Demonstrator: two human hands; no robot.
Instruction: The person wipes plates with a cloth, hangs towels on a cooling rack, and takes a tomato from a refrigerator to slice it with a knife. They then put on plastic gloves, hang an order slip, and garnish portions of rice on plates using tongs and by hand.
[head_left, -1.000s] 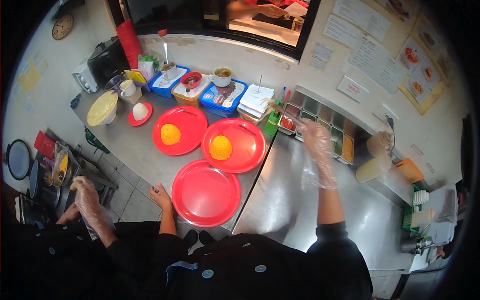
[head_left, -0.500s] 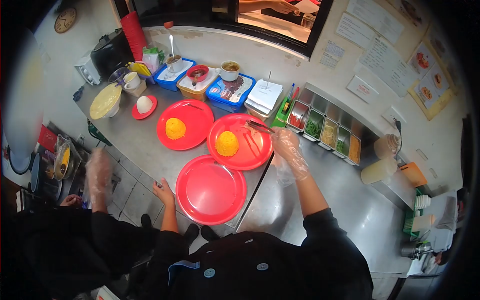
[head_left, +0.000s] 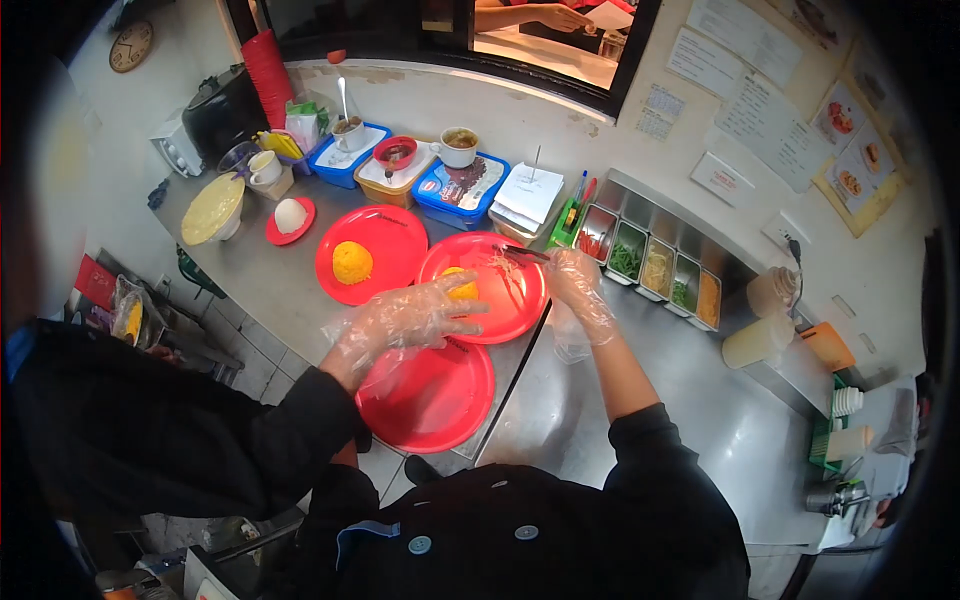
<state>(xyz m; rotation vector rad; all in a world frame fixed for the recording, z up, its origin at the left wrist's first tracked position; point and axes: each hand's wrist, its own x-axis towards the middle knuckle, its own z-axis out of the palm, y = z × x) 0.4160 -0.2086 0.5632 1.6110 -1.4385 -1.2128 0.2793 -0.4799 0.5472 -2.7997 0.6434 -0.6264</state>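
My right hand (head_left: 577,283) is clamped on tongs (head_left: 527,254) over a red plate (head_left: 520,315); a co-worker's sleeve (head_left: 300,425) hides my left hand, whose state I cannot tell.

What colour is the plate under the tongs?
Bright red; the plate shows best in the head view.

Right grip (head_left: 574,280) gloved and curled tight, right forearm (head_left: 625,375) bare, stretched forward, left grip hidden
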